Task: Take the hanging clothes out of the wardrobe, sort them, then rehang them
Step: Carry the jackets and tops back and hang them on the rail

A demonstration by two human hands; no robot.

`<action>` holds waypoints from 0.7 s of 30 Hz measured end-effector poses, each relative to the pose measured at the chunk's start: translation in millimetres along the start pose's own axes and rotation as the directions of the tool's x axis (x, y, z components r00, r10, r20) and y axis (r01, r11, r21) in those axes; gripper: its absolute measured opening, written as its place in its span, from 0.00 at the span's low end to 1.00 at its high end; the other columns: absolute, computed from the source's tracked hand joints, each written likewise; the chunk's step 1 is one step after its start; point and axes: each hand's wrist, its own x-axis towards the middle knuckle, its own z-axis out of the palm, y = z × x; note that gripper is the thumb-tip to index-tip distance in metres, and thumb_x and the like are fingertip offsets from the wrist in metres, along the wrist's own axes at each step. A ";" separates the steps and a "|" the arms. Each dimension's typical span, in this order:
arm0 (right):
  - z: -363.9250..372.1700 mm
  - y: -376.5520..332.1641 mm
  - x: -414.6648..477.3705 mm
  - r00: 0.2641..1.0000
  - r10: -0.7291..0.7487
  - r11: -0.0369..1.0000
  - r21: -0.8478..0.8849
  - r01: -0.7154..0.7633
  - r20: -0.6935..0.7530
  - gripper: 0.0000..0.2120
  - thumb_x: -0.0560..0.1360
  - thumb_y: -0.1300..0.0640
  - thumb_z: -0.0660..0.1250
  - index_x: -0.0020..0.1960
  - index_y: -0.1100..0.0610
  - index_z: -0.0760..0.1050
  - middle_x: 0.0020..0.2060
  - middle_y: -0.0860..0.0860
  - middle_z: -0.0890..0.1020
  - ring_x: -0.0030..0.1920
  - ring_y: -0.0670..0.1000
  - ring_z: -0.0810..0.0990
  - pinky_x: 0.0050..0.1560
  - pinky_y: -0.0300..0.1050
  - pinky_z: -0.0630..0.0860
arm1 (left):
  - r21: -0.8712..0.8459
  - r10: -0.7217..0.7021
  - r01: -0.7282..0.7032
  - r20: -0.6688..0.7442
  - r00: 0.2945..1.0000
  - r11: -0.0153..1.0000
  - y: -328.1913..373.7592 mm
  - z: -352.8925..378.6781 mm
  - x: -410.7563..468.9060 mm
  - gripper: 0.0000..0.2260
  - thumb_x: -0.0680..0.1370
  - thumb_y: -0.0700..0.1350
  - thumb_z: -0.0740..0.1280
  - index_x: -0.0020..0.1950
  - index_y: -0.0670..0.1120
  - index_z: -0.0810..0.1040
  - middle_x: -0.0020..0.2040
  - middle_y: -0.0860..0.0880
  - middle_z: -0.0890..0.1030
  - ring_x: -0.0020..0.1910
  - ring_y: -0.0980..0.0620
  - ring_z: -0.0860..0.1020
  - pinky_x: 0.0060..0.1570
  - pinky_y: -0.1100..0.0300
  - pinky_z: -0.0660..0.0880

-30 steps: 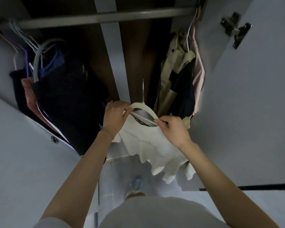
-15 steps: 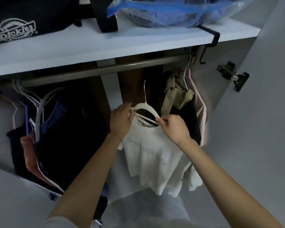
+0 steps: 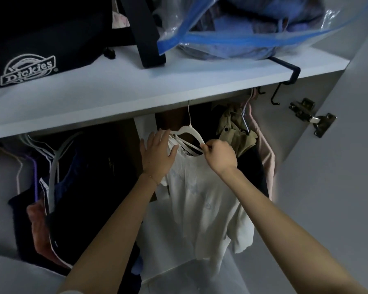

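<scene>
White curved hanger [image 3: 187, 131], pinched in right hand [image 3: 220, 157] grip, bears limp T-shirt [image 3: 197, 200]; left hand [image 3: 157, 154] splayed.

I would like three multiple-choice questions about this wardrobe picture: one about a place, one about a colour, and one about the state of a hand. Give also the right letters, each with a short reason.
1. Where does the black bag with the white logo lie?
A. on the shelf
B. on the floor
C. on the door

2. What colour is the T-shirt on the hanger between the hands?
A. red
B. white
C. green

3. What is the right hand doing?
A. hanging idle at the side
B. lying flat on the door
C. pinching the T-shirt at its collar

Answers:
1 A: the bag lies on the shelf, at the upper left.
2 B: the cloth is plainly white.
3 C: the thumb and fingers are closed on the collar, beside the hanger's arm.
</scene>
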 end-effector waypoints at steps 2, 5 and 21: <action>2.6 -0.1 6.6 1.000 0.000 1.000 0.000 0.000 -0.019 0.18 0.82 0.50 0.60 0.38 0.59 0.74 0.31 0.51 0.73 0.36 0.57 0.75 0.34 0.46 0.65 | 0.002 0.009 -0.009 -0.016 1.000 1.000 -0.9 -2.3 5.5 0.24 0.82 0.56 0.61 0.77 0.50 0.66 0.75 0.48 0.68 0.75 0.45 0.62 0.74 0.38 0.53; 3.6 -1.5 16.0 0.999 -0.008 1.000 0.009 0.008 -0.036 0.18 0.82 0.51 0.60 0.36 0.58 0.71 0.32 0.53 0.75 0.40 0.60 0.78 0.34 0.46 0.64 | 0.029 0.002 -0.003 0.014 1.000 1.000 -2.8 -4.9 13.9 0.25 0.82 0.58 0.61 0.77 0.50 0.65 0.76 0.48 0.66 0.76 0.44 0.61 0.73 0.38 0.53; 30.7 4.5 36.3 0.998 -0.002 0.994 -0.107 -0.004 -0.055 0.16 0.83 0.52 0.58 0.49 0.61 0.79 0.46 0.60 0.82 0.47 0.63 0.80 0.39 0.46 0.67 | 0.001 -0.092 0.093 0.175 0.980 0.996 -12.0 -3.3 6.4 0.27 0.83 0.59 0.55 0.80 0.51 0.58 0.80 0.47 0.59 0.79 0.43 0.52 0.76 0.40 0.44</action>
